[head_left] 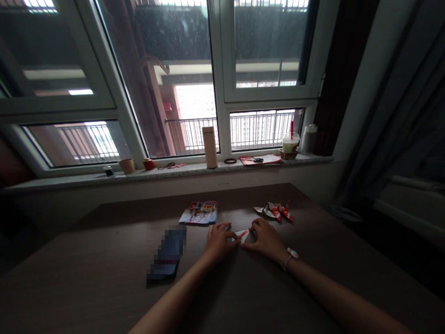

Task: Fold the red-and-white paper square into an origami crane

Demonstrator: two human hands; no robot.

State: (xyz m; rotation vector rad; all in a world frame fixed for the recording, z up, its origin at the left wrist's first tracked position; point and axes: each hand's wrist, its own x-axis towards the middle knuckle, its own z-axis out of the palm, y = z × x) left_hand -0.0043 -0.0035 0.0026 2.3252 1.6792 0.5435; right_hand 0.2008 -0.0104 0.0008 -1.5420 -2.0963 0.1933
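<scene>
A small folded piece of paper [244, 235], white with red, lies on the dark table between my hands. My left hand [219, 242] grips its left side, fingers curled onto it. From the other side my right hand [266, 239] holds the paper's right edge between thumb and fingers; a bracelet circles that wrist. Just beyond my right hand sit several folded paper cranes [276, 211] in red, white and green. Past my left hand lies a stack of colourful printed paper [199, 212].
A blurred-out phone-like slab [167, 255] lies left of my left forearm. The windowsill [187, 166] behind the table [104, 250] bears a tall beige flask [209, 147], scissors [257, 160] on paper, a drink cup with a red straw [290, 141] and a grey bottle [308, 139].
</scene>
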